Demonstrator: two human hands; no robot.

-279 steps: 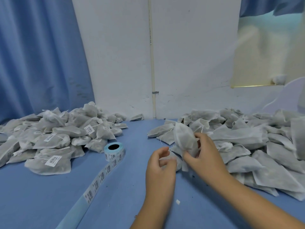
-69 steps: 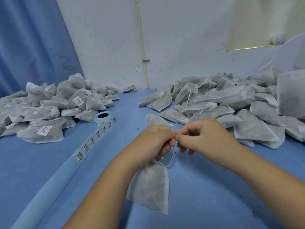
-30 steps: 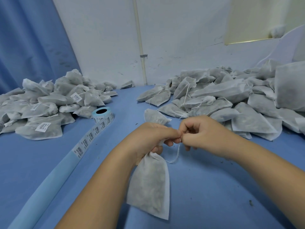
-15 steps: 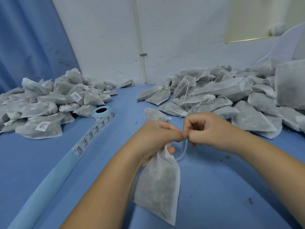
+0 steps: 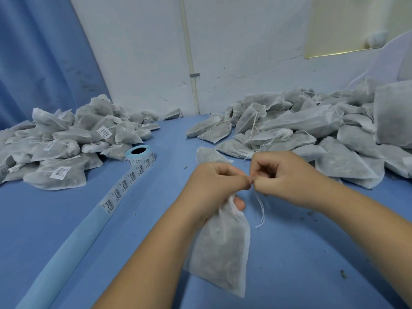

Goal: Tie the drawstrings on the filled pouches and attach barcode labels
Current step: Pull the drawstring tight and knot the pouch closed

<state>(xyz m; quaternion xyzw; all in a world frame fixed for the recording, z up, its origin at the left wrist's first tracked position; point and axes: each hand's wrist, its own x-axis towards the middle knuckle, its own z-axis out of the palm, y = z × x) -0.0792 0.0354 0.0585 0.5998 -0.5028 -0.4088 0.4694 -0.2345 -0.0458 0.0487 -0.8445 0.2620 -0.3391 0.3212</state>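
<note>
The hands meet fingertip to fingertip above the blue table, both curled tight. The left hand grips the gathered neck of a filled white pouch, which hangs from it with its lower end towards the camera. Thumb and forefinger also pinch the drawstring at the point where the two hands touch. The right hand pinches the same string from the other side. A loose white end of it trails down below the knuckles, clear of the pouch.

At far left hangs a blue curtain. Before it lies a heap of tied pouches, several bearing white barcode labels. Just right of that heap stands a label roll on its side. Its strip of labels runs across the table towards the near left corner, where the backing is bare. A single pouch lies just behind the left hand. A white pipe climbs the wall behind. On the right a larger heap of pouches spreads along the wall with loose strings showing. I see no labels on them.
</note>
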